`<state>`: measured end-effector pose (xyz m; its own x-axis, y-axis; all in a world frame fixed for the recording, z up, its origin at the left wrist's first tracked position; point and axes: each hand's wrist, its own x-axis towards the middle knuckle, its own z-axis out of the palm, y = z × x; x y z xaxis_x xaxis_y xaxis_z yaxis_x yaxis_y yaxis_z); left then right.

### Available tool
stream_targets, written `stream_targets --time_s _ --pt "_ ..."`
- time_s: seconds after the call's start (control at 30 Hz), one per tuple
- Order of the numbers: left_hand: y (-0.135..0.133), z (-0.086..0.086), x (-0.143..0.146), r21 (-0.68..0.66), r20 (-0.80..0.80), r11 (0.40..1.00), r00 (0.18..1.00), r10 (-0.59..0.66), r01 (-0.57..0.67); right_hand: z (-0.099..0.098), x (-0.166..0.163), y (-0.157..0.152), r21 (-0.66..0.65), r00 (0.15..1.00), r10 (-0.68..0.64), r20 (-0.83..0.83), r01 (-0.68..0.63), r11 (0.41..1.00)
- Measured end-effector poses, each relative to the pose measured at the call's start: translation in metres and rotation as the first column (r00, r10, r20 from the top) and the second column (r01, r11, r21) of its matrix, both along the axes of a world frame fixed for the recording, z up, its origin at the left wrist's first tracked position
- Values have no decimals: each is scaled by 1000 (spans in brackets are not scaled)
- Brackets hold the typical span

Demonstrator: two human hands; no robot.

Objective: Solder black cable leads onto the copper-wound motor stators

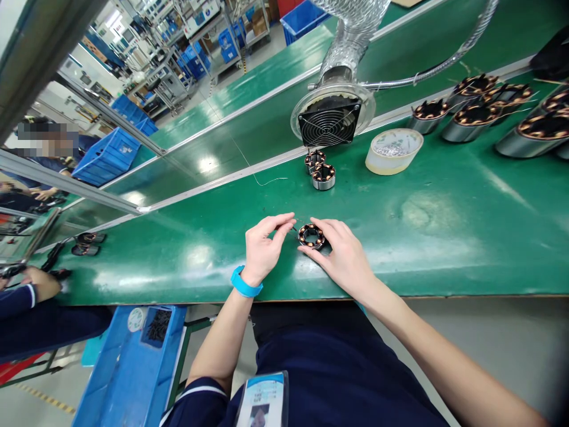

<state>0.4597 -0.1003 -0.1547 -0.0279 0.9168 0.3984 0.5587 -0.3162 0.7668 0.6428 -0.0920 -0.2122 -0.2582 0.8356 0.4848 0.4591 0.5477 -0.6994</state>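
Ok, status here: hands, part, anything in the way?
Left hand pinching thin wire at stator. Right hand gripping stator on bench. Two more stators behind, apart.

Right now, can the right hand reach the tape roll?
Probably yes. Only bare green bench lies between the right hand and the tape roll, though that hand is holding a small stator.
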Motion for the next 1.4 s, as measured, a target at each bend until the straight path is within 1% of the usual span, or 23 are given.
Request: stream_targets --time_s 0.07,0.13,0.23,0.3,0.47,0.63,0.73,0.87,1.0,1.13,1.2,1.3,1.37,1.4 --pt "2 3 -2 -10 36 1000 999 -3 3 0 0 0 -4 1000 -3 1 3 1000" --pt "5 7 -3 28 47 1000 999 11 -12 1 0 0 0 1000 -4 3 4 1000" --pt "11 12 -1 95 -10 995 1000 7 -6 0 0 0 16 1000 -7 2 7 1000" --pt "16 14 1 103 -58 995 998 -16 21 0 0 0 16 1000 -8 2 8 1000" --pt "22 11 2 54 -64 995 995 -81 85 1 0 0 12 1000 -7 2 7 1000" --pt "23 9 1 3 -98 996 992 -84 85 -1 0 1 4 1000 1 3 -1 1000" --pt "24 14 3 -8 -114 994 988 -107 107 -3 0 2 15 1000 5 -10 -5 1000" --pt "25 26 6 -41 -165 990 976 -142 137 -4 -3 0 15 999 20 -39 -19 1000" --pt "35 35 7 -142 -210 980 964 -165 136 -6 -7 2 -44 998 14 -54 -16 999" --pt "45 41 10 -295 -226 940 943 -245 173 -4 -9 5 -85 999 10 -43 -14 996" --pt "47 42 13 -336 -240 923 931 -277 188 -3 -10 5 -104 999 9 -43 -13 995" --pt "45 40 16 -302 -287 936 919 -269 180 -3 -12 5 -117 999 5 -48 -11 993" --pt "43 36 15 -285 -310 948 922 -232 142 -4 -13 5 -127 999 2 -47 -8 992" --pt "42 34 14 -296 -320 948 923 -215 118 -5 -13 5 -132 999 2 -45 -8 991"
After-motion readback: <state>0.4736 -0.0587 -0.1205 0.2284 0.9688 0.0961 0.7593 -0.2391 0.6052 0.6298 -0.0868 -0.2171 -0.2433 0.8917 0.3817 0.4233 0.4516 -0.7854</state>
